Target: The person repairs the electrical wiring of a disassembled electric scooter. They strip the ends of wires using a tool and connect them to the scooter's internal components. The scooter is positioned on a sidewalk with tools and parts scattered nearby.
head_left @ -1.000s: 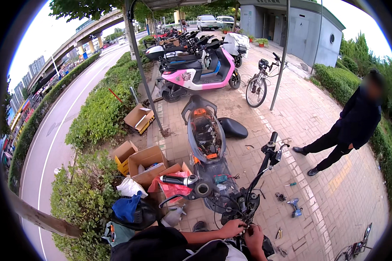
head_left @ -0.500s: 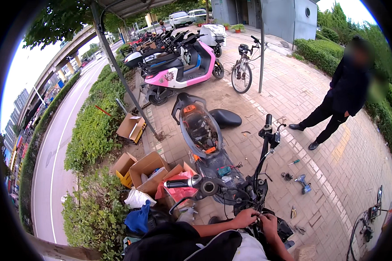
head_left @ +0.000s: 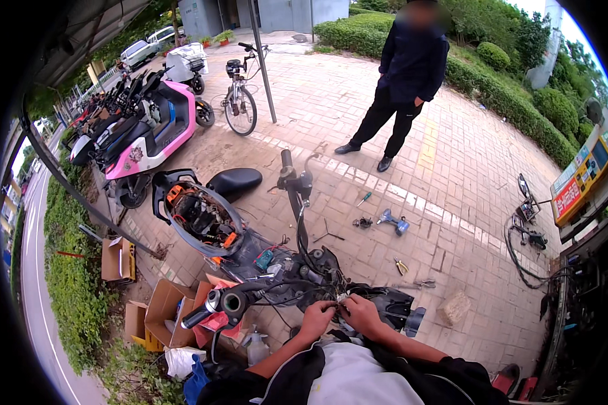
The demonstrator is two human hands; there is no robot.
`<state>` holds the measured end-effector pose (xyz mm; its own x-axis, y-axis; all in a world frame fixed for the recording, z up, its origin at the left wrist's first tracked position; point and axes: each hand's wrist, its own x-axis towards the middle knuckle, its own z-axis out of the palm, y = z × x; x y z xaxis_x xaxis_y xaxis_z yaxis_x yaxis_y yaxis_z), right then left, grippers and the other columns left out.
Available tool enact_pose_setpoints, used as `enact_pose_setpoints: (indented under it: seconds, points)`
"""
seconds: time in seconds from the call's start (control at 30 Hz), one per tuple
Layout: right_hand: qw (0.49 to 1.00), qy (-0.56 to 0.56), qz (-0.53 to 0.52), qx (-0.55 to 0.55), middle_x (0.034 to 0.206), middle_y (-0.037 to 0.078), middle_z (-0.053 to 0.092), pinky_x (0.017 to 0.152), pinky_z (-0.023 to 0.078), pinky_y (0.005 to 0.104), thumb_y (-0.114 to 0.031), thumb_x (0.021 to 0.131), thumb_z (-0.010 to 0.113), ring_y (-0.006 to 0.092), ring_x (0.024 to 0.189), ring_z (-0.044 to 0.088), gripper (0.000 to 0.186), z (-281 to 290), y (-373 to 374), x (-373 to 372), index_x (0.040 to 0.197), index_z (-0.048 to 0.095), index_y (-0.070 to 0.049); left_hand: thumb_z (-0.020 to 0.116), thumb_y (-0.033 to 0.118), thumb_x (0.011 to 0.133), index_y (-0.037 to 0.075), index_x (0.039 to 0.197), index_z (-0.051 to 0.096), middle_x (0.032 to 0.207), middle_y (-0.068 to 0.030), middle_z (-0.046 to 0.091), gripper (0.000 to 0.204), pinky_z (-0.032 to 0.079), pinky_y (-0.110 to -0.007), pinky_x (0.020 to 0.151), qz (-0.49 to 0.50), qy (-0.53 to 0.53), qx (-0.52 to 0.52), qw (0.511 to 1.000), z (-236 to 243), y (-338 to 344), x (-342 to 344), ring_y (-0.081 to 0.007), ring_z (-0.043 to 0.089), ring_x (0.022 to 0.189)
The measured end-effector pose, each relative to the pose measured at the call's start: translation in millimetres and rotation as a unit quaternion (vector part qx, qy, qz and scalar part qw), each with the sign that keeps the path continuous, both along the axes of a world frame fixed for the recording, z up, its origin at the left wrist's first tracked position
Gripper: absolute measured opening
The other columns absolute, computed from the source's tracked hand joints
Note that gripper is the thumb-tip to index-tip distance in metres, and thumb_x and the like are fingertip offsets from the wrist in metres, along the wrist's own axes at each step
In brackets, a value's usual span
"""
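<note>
A partly stripped electric scooter (head_left: 250,244) stands before me, its inside parts and wiring exposed. My left hand (head_left: 318,317) is closed in a pinch among the wires below the handlebar (head_left: 297,196). Close beside it my right hand (head_left: 359,314) pinches too, fingertips almost meeting those of the left. Whatever lies between the fingers is too small to make out; it may be the ends of thin wires (head_left: 342,291). A teal meter-like device (head_left: 264,258) rests on the scooter's body. The black seat (head_left: 234,182) sits beyond the open compartment.
On the paving lie a blue power drill (head_left: 393,222), a screwdriver (head_left: 364,198), pliers (head_left: 401,267) and a stone block (head_left: 454,308). Cardboard boxes (head_left: 166,312) stand at left. A person (head_left: 407,74) stands ahead; a bicycle (head_left: 240,101) and pink scooter (head_left: 157,148) are parked farther off.
My view has swung to the right, so the scene sits further left and the yellow machine at far right shows. Both hands stay together at the wires, with fingers still pinched.
</note>
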<state>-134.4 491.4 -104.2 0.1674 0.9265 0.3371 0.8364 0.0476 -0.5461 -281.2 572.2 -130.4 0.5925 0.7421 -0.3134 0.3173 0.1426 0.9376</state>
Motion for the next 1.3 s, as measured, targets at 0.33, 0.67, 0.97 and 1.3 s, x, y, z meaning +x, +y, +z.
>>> enact_pose_setpoints:
  seconds: [0.33, 0.67, 0.97, 1.3]
  points:
    - [0.996, -0.032, 0.002, 0.079, 0.075, 0.010, 0.054, 0.053, 0.047, 0.0390, -0.011, 0.070, 0.065, 0.0283, 0.065, 0.058, 0.012, 10.5, 6.3, 0.7, 0.078, 0.057, -0.007, 0.059, 0.015, 0.083, 0.000, 0.105, 0.068, 0.100, -0.0144, 0.069, 0.029, 0.049, -0.030, 0.081, -0.025, 0.019, 0.032, 0.999, 11.5, -0.4, 1.3, -0.0189, 0.065, 0.091]
    - [1.000, -0.001, 0.016, 0.020, 0.069, 0.010, 0.055, 0.056, 0.048, 0.0404, -0.012, 0.070, 0.067, 0.0303, 0.064, 0.059, 0.012, -9.0, 6.4, 3.4, 0.079, 0.062, -0.005, 0.057, 0.016, 0.085, -0.001, 0.106, 0.066, 0.099, -0.0166, 0.066, 0.029, 0.050, -0.033, 0.081, -0.040, 0.011, 0.069, 0.997, -5.1, -3.5, 3.8, -0.0257, 0.065, 0.092]
    - [0.584, 0.730, -0.132, -0.328, 0.061, -0.001, 0.043, 0.048, 0.032, 0.0302, -0.015, 0.084, 0.053, 0.0139, 0.050, 0.038, 0.011, -14.9, 14.2, 12.9, 0.075, 0.054, -0.009, 0.056, 0.016, 0.084, 0.000, 0.104, 0.067, 0.097, -0.0175, 0.064, 0.027, 0.049, -0.036, 0.081, -0.045, 0.025, 0.143, 0.988, 1.2, -5.2, 3.6, -0.0299, 0.063, 0.092]
    - [0.999, -0.016, 0.043, 0.020, 0.077, 0.011, 0.059, 0.058, 0.048, 0.0399, -0.012, 0.073, 0.069, 0.0311, 0.072, 0.061, 0.014, 4.9, 11.0, 8.9, 0.083, 0.064, -0.005, 0.057, 0.019, 0.084, -0.001, 0.104, 0.067, 0.099, -0.0172, 0.066, 0.030, 0.049, -0.034, 0.082, -0.044, 0.022, 0.091, 0.995, 6.6, 9.6, 3.8, -0.0274, 0.065, 0.092]
